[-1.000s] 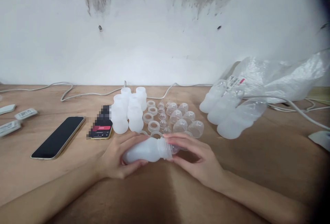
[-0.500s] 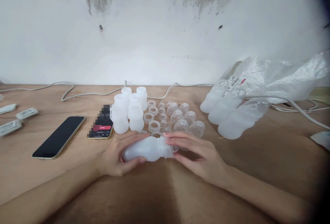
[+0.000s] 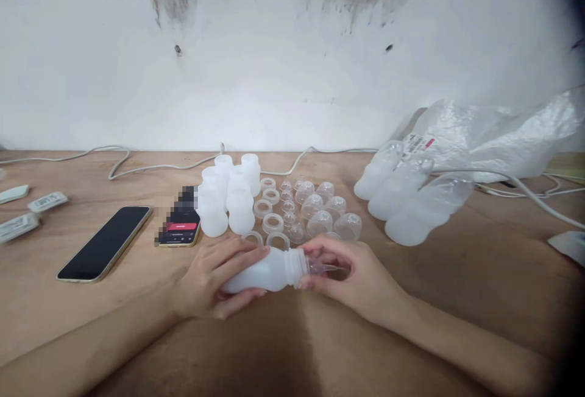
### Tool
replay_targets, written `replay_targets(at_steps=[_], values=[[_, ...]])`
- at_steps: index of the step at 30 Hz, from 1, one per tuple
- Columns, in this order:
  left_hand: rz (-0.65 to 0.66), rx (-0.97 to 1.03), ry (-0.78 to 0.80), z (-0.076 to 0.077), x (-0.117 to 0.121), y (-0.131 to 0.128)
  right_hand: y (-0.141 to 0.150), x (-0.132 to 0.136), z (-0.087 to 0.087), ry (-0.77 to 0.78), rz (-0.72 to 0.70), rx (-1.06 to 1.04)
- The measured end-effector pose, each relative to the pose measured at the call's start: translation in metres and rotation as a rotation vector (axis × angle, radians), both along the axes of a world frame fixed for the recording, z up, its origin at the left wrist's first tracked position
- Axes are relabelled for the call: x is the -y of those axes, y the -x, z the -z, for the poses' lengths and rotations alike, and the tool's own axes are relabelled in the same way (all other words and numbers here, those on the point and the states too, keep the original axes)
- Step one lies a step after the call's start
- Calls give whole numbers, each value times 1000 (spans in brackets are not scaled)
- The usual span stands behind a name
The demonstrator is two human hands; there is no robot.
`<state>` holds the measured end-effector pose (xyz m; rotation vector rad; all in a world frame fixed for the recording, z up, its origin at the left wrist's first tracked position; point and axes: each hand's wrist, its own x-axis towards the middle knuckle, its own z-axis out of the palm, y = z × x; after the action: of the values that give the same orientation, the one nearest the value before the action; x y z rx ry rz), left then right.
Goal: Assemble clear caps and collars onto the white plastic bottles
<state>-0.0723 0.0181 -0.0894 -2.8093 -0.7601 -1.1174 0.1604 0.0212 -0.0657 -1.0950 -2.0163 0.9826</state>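
Note:
A frosted baby bottle [image 3: 265, 270] lies sideways in front of me, its threaded neck toward the right. My left hand [image 3: 212, 278] is wrapped round its body. At the neck, a clear teat [image 3: 316, 266] sticks out, its tip drawn to a thin point. My right hand [image 3: 356, 272] is closed on this teat, thumb and fingers by the bottle's mouth. Just beyond the hands are collar rings [image 3: 273, 230], small clear teats [image 3: 287, 207] and domed clear caps [image 3: 319, 224] in rows. Several open bottles [image 3: 214, 211] stand upright to the left of the rings.
Capped bottles [image 3: 406, 223] lean in a row on the right, before a clear plastic bag [image 3: 493, 141]. Two phones, one dark [image 3: 107, 245] and one lit [image 3: 183, 232], lie on the left. A white cable [image 3: 315, 150] runs along the wall.
My right fingers have moved from around the bottle's neck to the teat, which now looks pulled outward to the right. The bottle has shifted slightly right, and my left fingers lie further over it.

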Motion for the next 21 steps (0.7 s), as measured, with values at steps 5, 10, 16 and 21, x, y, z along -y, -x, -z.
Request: replay_targets(at_steps=[5,10,16,21], values=[[33,-16,-21,0,-1,0,1,0,0,208,-40,10],[27,-22,-13,-1,-1,-1,1,0,-2,219,-38,48],[-50,3,26,-1,0,-1,-11,-8,-18,-258,-36,315],[-78,39,73,2,-1,-1,-19,-15,-25,-469,-218,378]])
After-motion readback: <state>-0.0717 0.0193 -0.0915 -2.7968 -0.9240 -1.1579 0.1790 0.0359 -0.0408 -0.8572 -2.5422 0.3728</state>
